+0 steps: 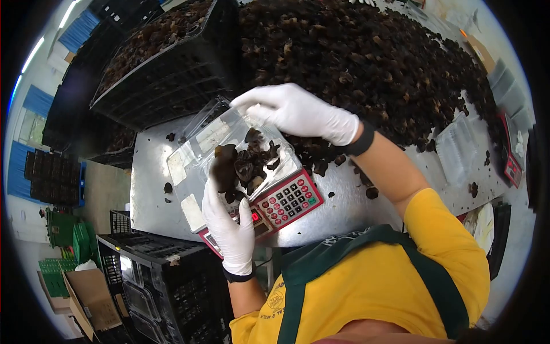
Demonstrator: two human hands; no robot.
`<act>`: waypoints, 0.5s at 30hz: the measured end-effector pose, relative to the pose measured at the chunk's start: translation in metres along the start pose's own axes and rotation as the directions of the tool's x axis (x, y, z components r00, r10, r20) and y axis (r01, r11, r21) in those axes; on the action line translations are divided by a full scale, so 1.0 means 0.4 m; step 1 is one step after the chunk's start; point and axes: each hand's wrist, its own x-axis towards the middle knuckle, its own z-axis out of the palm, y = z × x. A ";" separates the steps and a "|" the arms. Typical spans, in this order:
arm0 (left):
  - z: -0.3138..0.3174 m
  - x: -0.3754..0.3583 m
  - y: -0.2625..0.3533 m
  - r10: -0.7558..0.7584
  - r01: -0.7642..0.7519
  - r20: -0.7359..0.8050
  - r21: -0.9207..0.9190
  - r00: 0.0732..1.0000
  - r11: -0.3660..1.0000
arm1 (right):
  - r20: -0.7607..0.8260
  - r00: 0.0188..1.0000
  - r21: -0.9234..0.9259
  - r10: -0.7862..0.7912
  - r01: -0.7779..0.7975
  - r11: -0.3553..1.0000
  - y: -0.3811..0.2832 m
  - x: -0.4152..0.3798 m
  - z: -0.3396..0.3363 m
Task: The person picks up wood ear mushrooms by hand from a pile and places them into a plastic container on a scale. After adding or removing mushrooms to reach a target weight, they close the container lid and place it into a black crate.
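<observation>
Left hand (pixel 229 221) grips clear box (pixel 229 146); dark mushrooms (pixel 246 166) inside.

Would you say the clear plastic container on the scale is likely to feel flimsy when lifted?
Probably: the clear plastic container looks thin-walled, so it may flex. The dried mushrooms inside look light and sparse, so it likely shifts easily on the scale.

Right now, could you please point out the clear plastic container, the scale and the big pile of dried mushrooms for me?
clear plastic container (pixel 200 150): head view, on its see-through lid flap.
scale (pixel 289 200): head view, on the red keypad.
pile of dried mushrooms (pixel 366 63): head view, on the middle of the heap.
</observation>
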 end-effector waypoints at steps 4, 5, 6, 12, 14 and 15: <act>-0.007 0.001 0.002 -0.006 0.006 0.016 0.006 1.000 1.000 | -0.292 0.946 -0.205 0.143 -0.208 0.956 0.124 -0.104 -0.174; -0.012 0.004 0.008 0.006 -0.007 0.022 0.035 1.000 0.999 | -0.366 0.930 -0.499 0.042 -0.234 0.835 0.190 -0.157 -0.223; -0.012 0.004 0.012 -0.007 0.007 0.028 -0.005 1.000 1.000 | -0.405 0.911 -0.740 -0.073 -0.280 0.612 0.252 -0.218 -0.267; -0.004 0.010 0.042 0.008 -0.011 0.057 0.041 0.998 0.999 | -0.620 0.784 -0.726 0.028 -0.587 0.359 0.311 -0.464 -0.380; 0.004 0.011 0.057 -0.005 0.000 0.084 0.056 0.996 0.998 | -0.607 0.794 -0.692 0.037 -0.550 0.468 0.304 -0.463 -0.342; 0.011 0.009 0.054 0.001 -0.006 0.088 0.058 0.996 0.998 | -0.575 0.818 -0.698 0.029 -0.508 0.505 0.290 -0.452 -0.320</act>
